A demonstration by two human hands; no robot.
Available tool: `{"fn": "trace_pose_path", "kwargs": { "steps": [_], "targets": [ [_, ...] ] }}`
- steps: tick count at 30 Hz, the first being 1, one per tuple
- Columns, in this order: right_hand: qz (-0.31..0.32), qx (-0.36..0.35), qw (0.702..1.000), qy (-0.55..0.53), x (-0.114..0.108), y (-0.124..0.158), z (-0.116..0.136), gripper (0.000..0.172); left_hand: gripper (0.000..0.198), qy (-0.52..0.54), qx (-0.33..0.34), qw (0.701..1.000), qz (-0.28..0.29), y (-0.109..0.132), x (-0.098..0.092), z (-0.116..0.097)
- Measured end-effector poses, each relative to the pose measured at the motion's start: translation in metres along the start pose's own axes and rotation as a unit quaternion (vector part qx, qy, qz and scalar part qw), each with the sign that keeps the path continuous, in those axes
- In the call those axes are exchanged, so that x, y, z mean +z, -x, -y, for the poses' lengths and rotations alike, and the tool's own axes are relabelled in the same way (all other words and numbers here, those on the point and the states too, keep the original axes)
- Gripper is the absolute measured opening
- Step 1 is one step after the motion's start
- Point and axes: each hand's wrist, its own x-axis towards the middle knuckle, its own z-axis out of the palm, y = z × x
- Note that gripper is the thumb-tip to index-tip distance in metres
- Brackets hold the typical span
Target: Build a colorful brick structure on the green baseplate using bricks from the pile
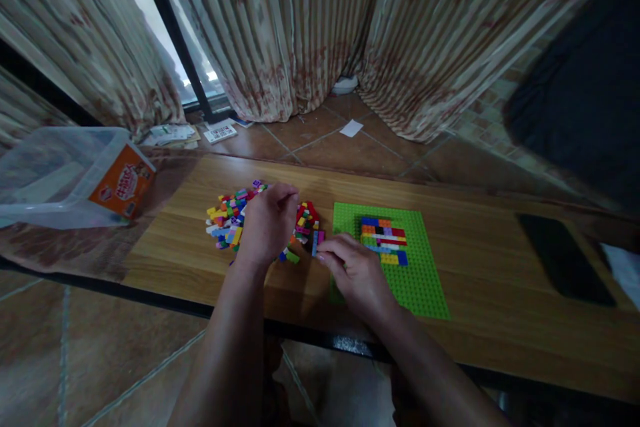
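My left hand [270, 220] hovers over a pile of loose toy bricks [227, 217] in many colours. Its fingers are curled together, and whatever they may hold is hidden. My right hand [357, 270] reaches over the left edge of a green baseplate [425, 280], thumb and forefinger pinched at the end of a long blue brick [315, 242]. Beside that brick a magenta brick [321, 236] shows. On the baseplate sits a patch of joined bricks [385, 240] in blue, orange, red, white and yellow, partly covered by my right hand.
A clear plastic bin [65, 173] with an orange label stands left of the wooden table [480, 260]. At the table's right lie a dark flat object [565, 257] and a white sheet [623, 273]. Striped curtains [280, 27] hang behind, with papers [173, 135] on the floor.
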Motion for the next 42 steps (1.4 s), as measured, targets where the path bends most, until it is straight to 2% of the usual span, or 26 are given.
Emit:
{"fn": "trace_pose_path", "kwargs": {
  "steps": [5,8,13,18,28,42],
  "targets": [
    [-0.088,0.089,0.992,-0.03,-0.037,0.002,-0.012,0.019,0.019,-0.024,0.016,0.999,0.023,0.001,0.005,-0.001],
    [-0.117,0.151,0.981,-0.04,-0.059,0.004,-0.025,0.022,0.019,-0.022,0.015,0.999,0.04,0.002,0.007,-0.001],
    [-0.121,0.161,0.977,0.07,-0.083,0.013,-0.041,0.019,0.019,-0.035,0.026,0.998,0.039,0.002,0.011,-0.002],
    [-0.074,0.124,0.986,0.083,-0.083,0.017,-0.047,0.018,0.02,-0.035,0.023,0.998,0.046,0.001,0.015,-0.005],
    [-0.067,0.119,0.987,0.09,-0.072,0.016,-0.05,0.013,0.019,-0.028,0.017,0.999,0.042,0.001,0.015,-0.005],
    [-0.043,0.098,0.984,0.14,-0.074,0.013,-0.046,0.015,0.022,-0.03,0.017,0.998,0.048,0.003,0.013,-0.005]
  ]
}}
